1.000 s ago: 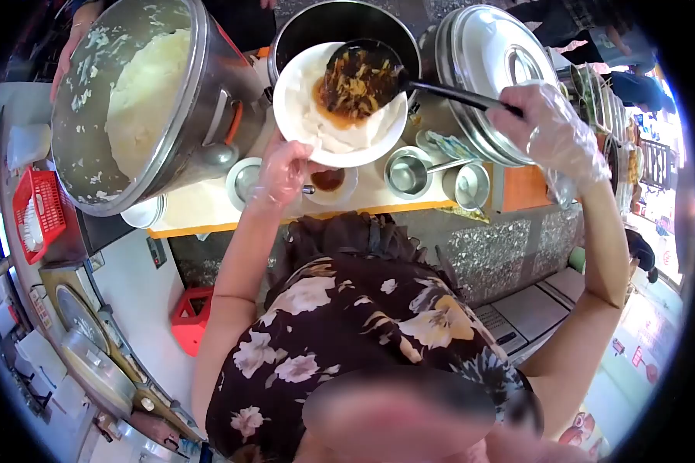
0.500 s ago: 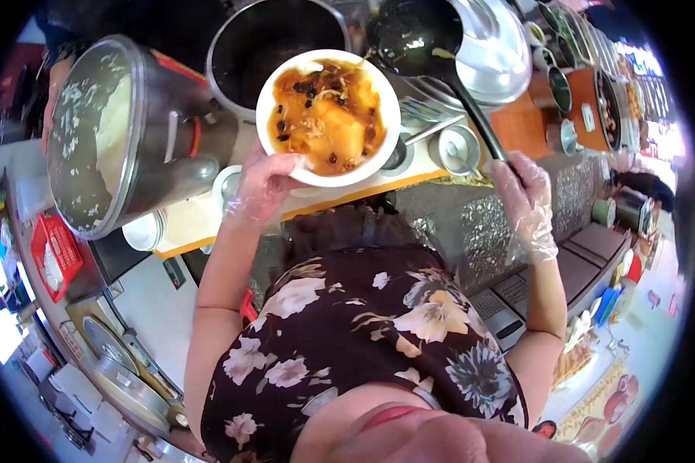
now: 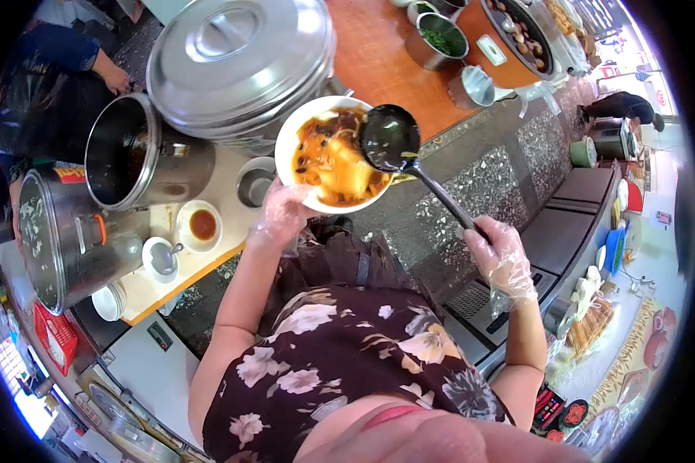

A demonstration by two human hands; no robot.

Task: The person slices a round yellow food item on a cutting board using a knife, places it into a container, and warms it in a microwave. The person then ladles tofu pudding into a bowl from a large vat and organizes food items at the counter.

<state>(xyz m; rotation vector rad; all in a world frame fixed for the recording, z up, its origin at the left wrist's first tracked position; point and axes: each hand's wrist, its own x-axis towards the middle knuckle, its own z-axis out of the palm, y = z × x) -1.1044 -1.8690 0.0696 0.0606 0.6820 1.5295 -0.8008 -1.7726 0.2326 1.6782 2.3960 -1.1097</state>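
The person's left hand (image 3: 279, 212), in a clear plastic glove, is clamped on the near edge of a round white bowl (image 3: 287, 147), holding it out in front of the body beyond the floor-side edge of a cream counter with an orange-yellow border (image 3: 224, 245). The bowl contains pale, soft pieces in amber-brown liquid with dark bits scattered over them. The right hand (image 3: 498, 251), gloved in the same clear plastic and apart from the left, is closed around the handle of a long black ladle (image 3: 394, 143). The ladle's round, shiny head overlaps the bowl's right rim in view; whether the two touch cannot be told. Beyond the bowl stands a large, round, silver metal pot with a domed lid (image 3: 239, 69), and to its left an open steel pot with a dark interior (image 3: 185, 166). A small white bowl of reddish-brown sauce (image 3: 182, 228) sits on the counter, near a round steel cup (image 3: 256, 185). Another person's bare hand (image 3: 116, 77) is visible behind the open pot, well apart from both gloved hands.
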